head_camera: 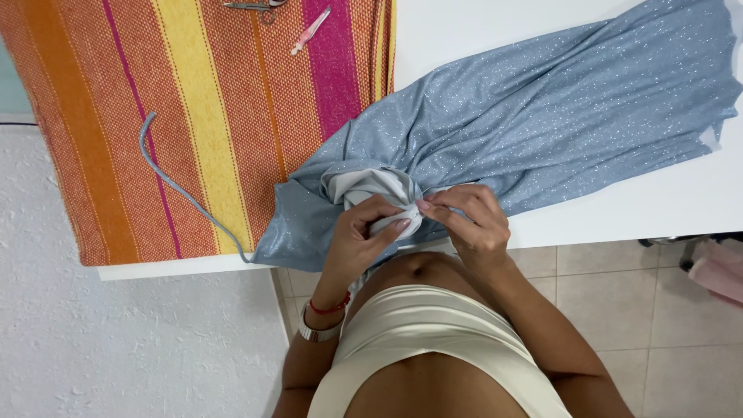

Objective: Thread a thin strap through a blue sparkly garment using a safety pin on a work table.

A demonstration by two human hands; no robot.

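Left hand (pixel 360 232) and right hand (pixel 472 220) both pinch a bunched fold of glittery blue fabric (pixel 542 116), pale lining exposed, at table (pixel 658 201) edge, 6 o'clock. Striped woven cloth (pixel 193 116) lies at 10 o'clock.

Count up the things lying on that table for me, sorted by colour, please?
Blue sparkly fabric, bunched between left hand and right hand: 1
Blue-grey cord: 1
Striped orange, yellow and pink cloth: 1
Pink small tool: 1
Silver scissors, partly cut off at the frame's top edge: 1
Total: 5
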